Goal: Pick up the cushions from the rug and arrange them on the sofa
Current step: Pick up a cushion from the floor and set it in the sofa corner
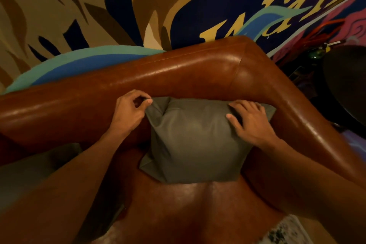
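Note:
A grey-green cushion [195, 140] stands on the seat of the brown leather sofa [178, 73], leaning against its backrest in the right corner. My left hand [130, 111] pinches the cushion's top left corner between thumb and fingers. My right hand [251, 121] grips the top right corner, fingers over the top edge and thumb on the front. A second grey-green cushion [29, 172] lies on the seat at the far left, partly hidden by my left forearm.
Behind the sofa hangs a large patterned textile [99, 16] in tan, brown, navy and teal. A dark round object [346, 85] sits beyond the right armrest. A light patterned cloth [285, 232] shows at the bottom right.

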`<state>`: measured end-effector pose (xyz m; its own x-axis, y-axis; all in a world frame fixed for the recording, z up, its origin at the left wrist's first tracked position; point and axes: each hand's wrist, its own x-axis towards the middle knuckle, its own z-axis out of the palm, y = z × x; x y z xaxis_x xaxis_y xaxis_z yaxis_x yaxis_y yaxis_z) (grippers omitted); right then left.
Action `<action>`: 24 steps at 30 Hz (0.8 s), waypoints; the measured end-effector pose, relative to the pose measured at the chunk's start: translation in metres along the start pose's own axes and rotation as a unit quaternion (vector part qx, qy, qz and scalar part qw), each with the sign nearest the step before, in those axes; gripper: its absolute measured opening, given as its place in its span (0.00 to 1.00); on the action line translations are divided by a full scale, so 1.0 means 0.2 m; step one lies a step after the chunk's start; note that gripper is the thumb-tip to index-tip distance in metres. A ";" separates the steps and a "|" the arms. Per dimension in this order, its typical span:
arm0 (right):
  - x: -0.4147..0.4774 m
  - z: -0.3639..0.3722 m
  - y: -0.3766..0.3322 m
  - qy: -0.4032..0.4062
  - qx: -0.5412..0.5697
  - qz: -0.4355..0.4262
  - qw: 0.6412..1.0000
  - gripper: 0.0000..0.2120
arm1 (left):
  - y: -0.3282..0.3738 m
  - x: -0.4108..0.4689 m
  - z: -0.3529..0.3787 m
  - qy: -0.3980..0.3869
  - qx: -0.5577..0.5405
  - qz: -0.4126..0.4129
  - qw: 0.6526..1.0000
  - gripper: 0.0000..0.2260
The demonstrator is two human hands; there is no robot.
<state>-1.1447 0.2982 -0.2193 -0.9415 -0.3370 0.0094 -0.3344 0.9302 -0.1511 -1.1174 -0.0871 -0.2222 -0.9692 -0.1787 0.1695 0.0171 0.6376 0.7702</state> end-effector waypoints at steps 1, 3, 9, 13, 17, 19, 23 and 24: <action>-0.02 0.01 0.05 0.022 -0.002 0.023 0.999 0.27 | -0.01 -0.01 0.00 0.015 -0.015 -0.015 1.000 0.02; -0.04 0.04 0.12 0.058 -0.022 0.057 0.996 0.26 | -0.03 -0.04 0.01 0.044 -0.032 -0.041 0.998 0.03; 0.03 0.03 0.25 0.080 -0.063 0.128 0.986 0.19 | -0.05 -0.11 0.07 0.097 -0.049 -0.073 0.991 0.04; 0.09 0.02 0.27 0.097 -0.067 0.092 0.989 0.20 | -0.07 -0.13 0.07 0.132 -0.006 -0.108 0.985 0.04; 0.13 -0.01 0.37 0.138 -0.092 0.082 0.983 0.23 | -0.06 -0.10 0.08 0.136 0.012 -0.125 0.983 0.06; 0.15 -0.01 0.37 0.125 -0.091 0.096 0.983 0.23 | -0.02 -0.07 0.10 0.141 0.006 -0.132 0.981 0.07; 0.12 -0.01 0.30 0.135 -0.027 0.154 0.978 0.22 | 0.10 -0.11 0.13 0.156 0.027 -0.121 0.980 0.13; 0.07 -0.02 0.25 0.164 -0.003 0.180 0.970 0.22 | 0.14 -0.17 0.15 0.168 0.058 -0.086 0.980 0.17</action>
<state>-1.1750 0.3395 -0.2226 -0.9596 0.0735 0.2717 0.0193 0.9802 -0.1969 -1.0909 -0.0393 -0.2248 -0.8190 -0.5160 0.2511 -0.1870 0.6537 0.7333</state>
